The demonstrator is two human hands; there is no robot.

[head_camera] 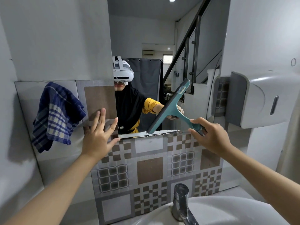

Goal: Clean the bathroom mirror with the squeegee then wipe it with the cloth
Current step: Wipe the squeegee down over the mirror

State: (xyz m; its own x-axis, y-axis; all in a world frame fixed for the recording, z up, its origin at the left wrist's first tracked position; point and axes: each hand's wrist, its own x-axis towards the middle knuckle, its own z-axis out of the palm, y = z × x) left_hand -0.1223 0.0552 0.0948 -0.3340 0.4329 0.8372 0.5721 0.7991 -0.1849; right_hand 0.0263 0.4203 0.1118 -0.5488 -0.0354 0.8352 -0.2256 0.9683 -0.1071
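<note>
The right hand (209, 135) is closed around the handle of the teal squeegee (172, 108), whose blade lies diagonally on the mirror (146, 38) near its bottom edge, while the open left hand (99, 133) is nearer the hanging cloth (56, 114)

Mirror (162, 38) showing as smooth, glossy glass — a dull, streaky band lying along its lower edge. Squeegee (174, 106) looking like smooth teal plastic with a dark rubbery blade strip along one side. Cloth (56, 116) hanging as soft woven fabric, blue-and-cream check, matt and creased. Wall tiles (149, 169) appearing satin, faintly textured, grey and brown. Tap (181, 203) gleaming as polished metal, spotted with dried marks. Dispenser (263, 99) reading as glossy white plastic — basin (227, 211) showing smooth and white.
</note>
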